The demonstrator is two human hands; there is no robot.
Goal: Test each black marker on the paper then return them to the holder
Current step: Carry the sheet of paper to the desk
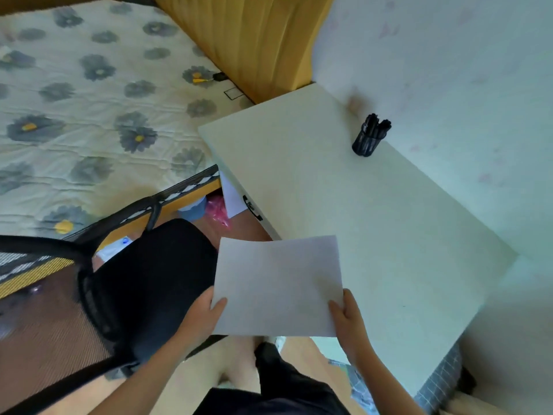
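I hold one sheet of paper (278,286) with both hands, and it hangs in the air, partly over the near edge of the tabletop (374,220) and partly over my knees. My left hand (200,316) pinches the near left side of the sheet, with the thumb on top; my right hand (348,322) pinches the near right corner in the same way. So both sets of fingers are closed on the paper and neither hand is free. The long axis of the sheet runs from one hand to the other. The holder (369,137) stands far ahead of my fingers and to the right, close to the wall (463,85) at the back of the tabletop, well apart from the sheet. The right hand is the nearer one to it. I count one holder; the black markers (377,124) stand upright inside it as a dark bunch, and I cannot count them exactly, perhaps four or five. I think the sheet must first lie flat on the tabletop in front of my fingers, then the right hand can reach forward for the first marker.
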